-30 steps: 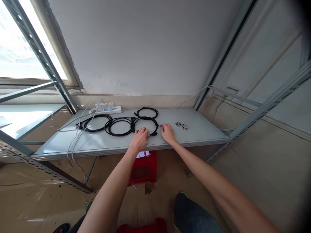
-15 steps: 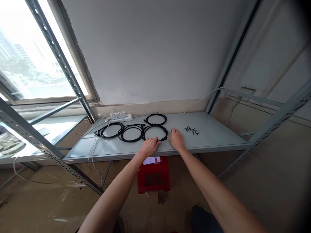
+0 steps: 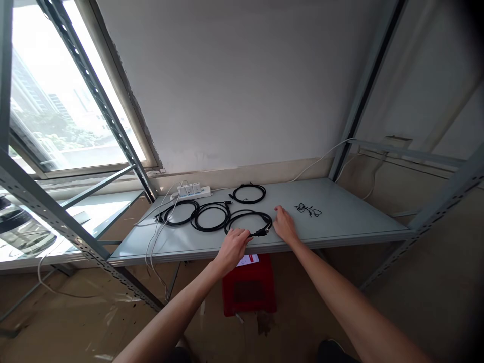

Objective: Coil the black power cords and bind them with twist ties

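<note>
Several black cables lie coiled on the grey shelf [image 3: 302, 191]. My left hand [image 3: 233, 248] is closed on the front edge of the nearest coiled power cable [image 3: 245, 212], just left of its plug [image 3: 260, 232]. To the right of that coil, my right hand [image 3: 284, 225] rests low over the shelf. Its fingers point forward and partly apart, and I see nothing in them. A small tangle of thin black cords [image 3: 309, 209] lies beyond it on the right. Two more coils, a middle cable coil [image 3: 212, 218] and a left cable coil [image 3: 180, 212], overlap to the left.
Behind the near coil is another black cable coil [image 3: 248, 193]. A white power strip [image 3: 191, 192] with plugs stands by the wall, its white cords hanging over the front edge. Metal uprights [image 3: 128, 156] frame the shelf. A red stool [image 3: 249, 292] is on the floor below.
The view has shifted, so the shelf appears lower and further right. The near coil's front and plug have moved slightly with my left hand. My right hand stays beside the coil.
</note>
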The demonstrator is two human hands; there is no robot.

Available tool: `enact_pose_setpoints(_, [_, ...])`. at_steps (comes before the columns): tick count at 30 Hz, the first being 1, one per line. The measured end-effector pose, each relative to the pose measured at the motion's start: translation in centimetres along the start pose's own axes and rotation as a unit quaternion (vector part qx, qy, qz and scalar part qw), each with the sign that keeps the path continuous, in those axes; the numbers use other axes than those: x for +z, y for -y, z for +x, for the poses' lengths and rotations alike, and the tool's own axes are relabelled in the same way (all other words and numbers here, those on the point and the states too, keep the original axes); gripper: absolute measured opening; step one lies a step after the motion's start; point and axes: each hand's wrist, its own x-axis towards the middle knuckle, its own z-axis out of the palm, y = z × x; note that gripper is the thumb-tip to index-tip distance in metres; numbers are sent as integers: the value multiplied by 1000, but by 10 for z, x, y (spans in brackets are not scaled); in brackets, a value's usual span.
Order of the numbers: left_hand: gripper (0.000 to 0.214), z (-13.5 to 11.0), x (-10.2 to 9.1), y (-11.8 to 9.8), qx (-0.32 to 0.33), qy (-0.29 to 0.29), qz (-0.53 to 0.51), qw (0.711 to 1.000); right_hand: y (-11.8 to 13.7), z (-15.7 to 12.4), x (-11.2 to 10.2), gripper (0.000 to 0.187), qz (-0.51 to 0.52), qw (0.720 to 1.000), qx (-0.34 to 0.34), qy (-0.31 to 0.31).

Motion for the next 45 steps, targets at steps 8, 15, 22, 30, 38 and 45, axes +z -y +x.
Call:
enact_pose_setpoints(8, [28,14,6,1,-35,48,-107,993,-7,4,-3,35,192,979,63,-42])
enact_pose_setpoints(15, [19,22,7,35,35,124,54,990,-6,6,-7,33,223,970,81,-54])
enact_pose_setpoints(22, [28,23,-7,78,-2,168,107,980,-6,7,-4,28,201,976,74,-47])
enact_pose_setpoints(30, [34,19,-10,88,-21,172,194,965,-6,8,-2,21,176,981,66,-39])
enact_pose_setpoints(38, [36,22,-15,77,-73,184,252,947,-5,6,-2,14,162,985,50,-31])
enact_pose_setpoints(45, [38,44,-38,62,-87,302,138,939,-5,8,1,16,150,987,49,-30])
